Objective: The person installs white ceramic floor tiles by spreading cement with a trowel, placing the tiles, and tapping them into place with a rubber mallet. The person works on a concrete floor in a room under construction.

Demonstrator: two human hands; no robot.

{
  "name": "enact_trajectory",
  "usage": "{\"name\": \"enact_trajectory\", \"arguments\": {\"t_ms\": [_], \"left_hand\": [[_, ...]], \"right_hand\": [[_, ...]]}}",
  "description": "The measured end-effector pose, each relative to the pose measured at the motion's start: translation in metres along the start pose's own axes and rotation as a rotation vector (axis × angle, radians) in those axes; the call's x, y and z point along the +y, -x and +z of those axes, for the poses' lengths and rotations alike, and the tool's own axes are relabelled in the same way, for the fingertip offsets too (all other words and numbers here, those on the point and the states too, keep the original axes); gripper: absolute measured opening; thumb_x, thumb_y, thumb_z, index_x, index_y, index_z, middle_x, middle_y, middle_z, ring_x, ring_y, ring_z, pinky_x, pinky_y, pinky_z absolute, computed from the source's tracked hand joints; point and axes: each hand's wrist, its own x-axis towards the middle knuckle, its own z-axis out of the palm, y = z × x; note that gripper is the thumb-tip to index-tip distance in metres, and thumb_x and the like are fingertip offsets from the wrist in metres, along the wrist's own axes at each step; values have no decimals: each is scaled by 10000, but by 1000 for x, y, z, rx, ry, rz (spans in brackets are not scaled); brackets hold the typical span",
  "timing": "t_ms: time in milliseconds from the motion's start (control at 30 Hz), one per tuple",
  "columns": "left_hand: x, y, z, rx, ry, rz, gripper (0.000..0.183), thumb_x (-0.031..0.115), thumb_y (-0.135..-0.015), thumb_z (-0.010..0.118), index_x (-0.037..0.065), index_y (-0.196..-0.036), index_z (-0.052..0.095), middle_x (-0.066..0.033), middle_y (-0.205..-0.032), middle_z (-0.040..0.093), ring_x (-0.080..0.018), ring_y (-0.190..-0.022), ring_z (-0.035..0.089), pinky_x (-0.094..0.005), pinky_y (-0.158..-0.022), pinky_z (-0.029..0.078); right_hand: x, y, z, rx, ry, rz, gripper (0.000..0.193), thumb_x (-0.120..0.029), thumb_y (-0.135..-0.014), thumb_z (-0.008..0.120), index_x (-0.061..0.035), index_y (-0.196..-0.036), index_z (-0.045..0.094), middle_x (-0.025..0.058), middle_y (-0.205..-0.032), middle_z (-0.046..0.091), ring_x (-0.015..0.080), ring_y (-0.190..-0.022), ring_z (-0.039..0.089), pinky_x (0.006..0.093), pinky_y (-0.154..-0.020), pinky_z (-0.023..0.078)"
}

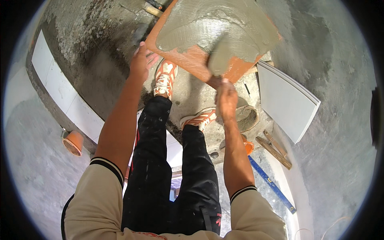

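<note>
A large orange-backed tile (191, 60) lies ahead of me, much of its back covered with grey mortar (216, 20) combed into ridges. My right hand (227, 98) is closed round the handle of a trowel (219, 58), whose mortar-smeared blade is blurred over the tile's near part. Bare orange shows on both sides of the blade. At the tile's left corner is my left hand (141, 64), its fingers stretched out and apart beside the edge. Whether those fingers touch the tile I cannot tell.
White tiles (286, 100) lean at the right. Near my right forearm are a mortar-crusted bucket (246, 118), wood pieces (274, 152) and a blue spirit level (272, 184). White tiles (60, 88) line the left wall, beside an orange pot (73, 143). Rubble (96, 24) covers the far-left floor.
</note>
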Motion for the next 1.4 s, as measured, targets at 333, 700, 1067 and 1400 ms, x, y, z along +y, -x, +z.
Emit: {"name": "enact_trajectory", "arguments": {"t_ms": [333,700,1067,1400], "left_hand": [[1,-4,1,-11,-52,-3,516,451,-1141,479,27,-1426,549,-87,-1175,636,-231,-1094,624,-435,-1019,549],[6,1,0,12,-39,-5,489,441,-1159,413,51,-1419,556,-106,-1261,649,-228,-1143,632,-408,-1050,533],[0,-5,-2,-45,-25,-10,421,419,-1150,473,84,-1389,561,-66,-1262,621,-214,-1126,635,-401,-1039,561],[-5,-14,-9,-54,-11,-2,408,422,-1136,515,81,-1348,589,-45,-1149,622,-197,-1015,649,-411,-998,593]], "right_hand": [[42,-85,-106,143,118,-180,505,-476,-1131,476,-11,-1013,636,70,-724,578,187,-677,568,388,-647,477],[67,-30,-169,112,34,-135,533,-492,-1124,496,3,-1071,685,31,-702,556,113,-583,525,301,-544,433],[88,-23,-162,-155,560,-276,649,-611,-1094,448,-17,-1024,700,146,-691,576,292,-674,609,485,-681,495],[113,49,-42,104,73,-226,391,-353,-1144,474,13,-1107,608,115,-778,583,277,-705,571,470,-693,494]]}}
